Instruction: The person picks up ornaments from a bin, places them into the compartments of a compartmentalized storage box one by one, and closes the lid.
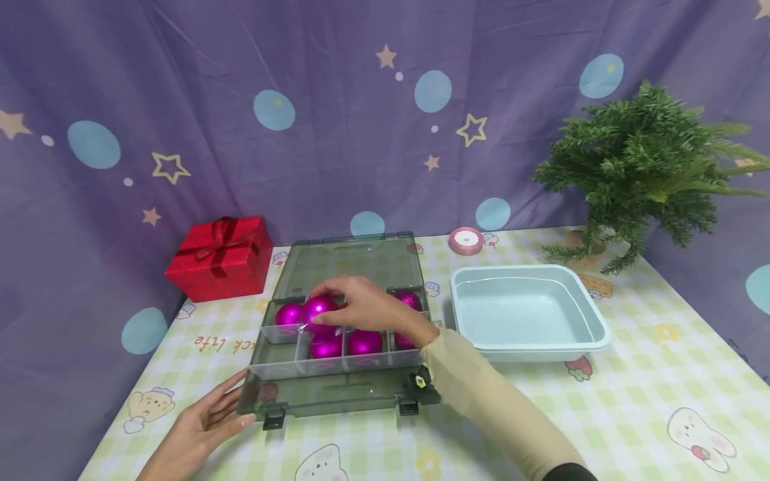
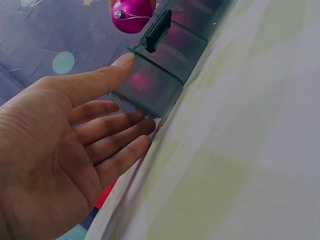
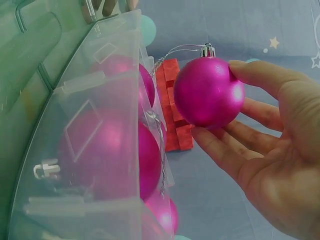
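Observation:
My right hand (image 1: 369, 307) holds a shiny magenta Christmas ball ornament (image 3: 207, 92) between thumb and fingers, above the divided box. A silver cap and a loop of string show on the ball. The dark translucent box (image 1: 339, 389) stands with its lid (image 1: 355, 262) tipped back. More magenta ornaments (image 1: 365, 343) sit in its compartments; the front-left compartment shows none. At the box's front-left corner rests my left hand (image 1: 201, 424), its fingers extended and its thumb touching the edge. Part of the back row is hidden behind my right hand.
A pale blue basin (image 1: 532, 347) stands right of the box. Behind it are a roll of pink ribbon (image 1: 466, 242) and a small artificial Christmas tree (image 1: 637, 153). A red gift box (image 1: 222, 260) sits at the back left. Purple curtain (image 1: 337, 40) hangs behind the table.

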The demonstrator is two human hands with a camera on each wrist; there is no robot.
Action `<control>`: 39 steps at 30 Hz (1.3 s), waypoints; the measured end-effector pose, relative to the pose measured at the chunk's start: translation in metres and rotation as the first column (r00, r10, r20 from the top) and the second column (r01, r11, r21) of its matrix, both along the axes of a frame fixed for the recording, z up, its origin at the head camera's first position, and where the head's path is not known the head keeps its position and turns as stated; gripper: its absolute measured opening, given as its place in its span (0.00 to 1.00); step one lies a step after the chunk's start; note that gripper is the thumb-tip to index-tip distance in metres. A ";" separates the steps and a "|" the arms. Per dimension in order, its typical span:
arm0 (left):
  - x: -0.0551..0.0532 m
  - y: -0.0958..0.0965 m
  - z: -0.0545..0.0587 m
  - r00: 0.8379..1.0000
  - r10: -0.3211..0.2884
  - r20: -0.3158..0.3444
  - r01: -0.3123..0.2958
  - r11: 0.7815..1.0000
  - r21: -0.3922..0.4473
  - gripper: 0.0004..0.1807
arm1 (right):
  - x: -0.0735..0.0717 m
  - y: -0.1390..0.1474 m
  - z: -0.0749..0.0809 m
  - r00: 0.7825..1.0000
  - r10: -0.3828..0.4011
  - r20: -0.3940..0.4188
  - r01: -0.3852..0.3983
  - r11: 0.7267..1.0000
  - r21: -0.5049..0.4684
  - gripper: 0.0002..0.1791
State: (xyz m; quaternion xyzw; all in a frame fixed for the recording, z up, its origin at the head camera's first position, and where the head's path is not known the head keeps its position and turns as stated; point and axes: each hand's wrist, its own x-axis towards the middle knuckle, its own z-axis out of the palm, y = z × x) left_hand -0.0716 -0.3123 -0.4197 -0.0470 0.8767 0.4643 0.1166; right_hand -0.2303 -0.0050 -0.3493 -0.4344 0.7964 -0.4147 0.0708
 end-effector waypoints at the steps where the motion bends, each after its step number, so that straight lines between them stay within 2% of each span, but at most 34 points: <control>1: 0.000 0.000 0.000 1.000 -0.001 0.002 0.001 1.000 -0.003 0.46 | 0.000 -0.002 0.000 1.000 -0.001 -0.002 0.001 1.000 0.003 0.24; 15: 0.000 0.002 0.000 0.999 0.029 0.029 -0.030 0.999 0.015 0.47 | 0.002 -0.029 0.002 0.997 0.028 -0.073 -0.024 0.998 0.053 0.25; 21: -0.001 0.002 0.000 0.999 0.032 0.032 -0.033 0.999 0.017 0.47 | 0.002 -0.042 -0.001 0.995 0.048 -0.091 -0.044 0.998 0.049 0.23; 29: -0.001 0.002 -0.001 1.000 0.024 0.021 -0.024 0.999 0.022 0.47 | 0.003 -0.054 -0.004 0.990 0.066 -0.128 -0.053 0.993 0.105 0.23; 39: -0.002 0.002 0.000 0.999 0.028 0.034 -0.028 1.000 0.004 0.47 | 0.004 -0.055 -0.006 0.992 0.090 -0.090 -0.080 0.991 0.112 0.24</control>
